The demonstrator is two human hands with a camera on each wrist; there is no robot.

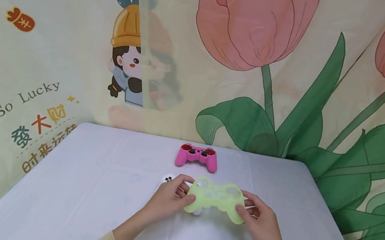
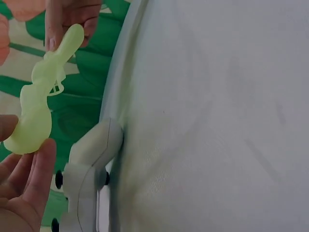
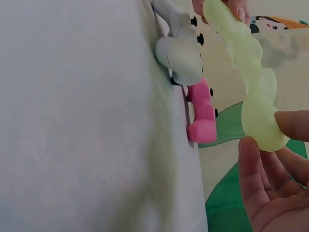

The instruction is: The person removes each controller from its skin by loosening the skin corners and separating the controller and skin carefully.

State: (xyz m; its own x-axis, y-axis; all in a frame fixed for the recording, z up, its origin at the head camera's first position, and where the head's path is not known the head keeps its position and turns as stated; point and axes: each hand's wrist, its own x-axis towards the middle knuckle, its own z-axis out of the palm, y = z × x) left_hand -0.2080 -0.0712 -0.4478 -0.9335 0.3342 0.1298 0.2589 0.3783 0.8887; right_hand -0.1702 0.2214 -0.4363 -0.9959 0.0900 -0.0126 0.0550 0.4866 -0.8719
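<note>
A pale yellow-green silicone controller cover is held up above the table, with cut-out openings facing up. My left hand pinches its left grip between thumb and fingers. Its right grip is pinched by my right hand in the same way. Both wrist views show the cover edge-on, clear of the tabletop. Below and behind it a white game controller lies on the table, mostly hidden in the head view by the cover and my left hand.
A pink game controller with black thumbsticks lies near the table's back edge. The table has a white cloth. Behind it hangs a printed curtain with tulips and a cartoon figure.
</note>
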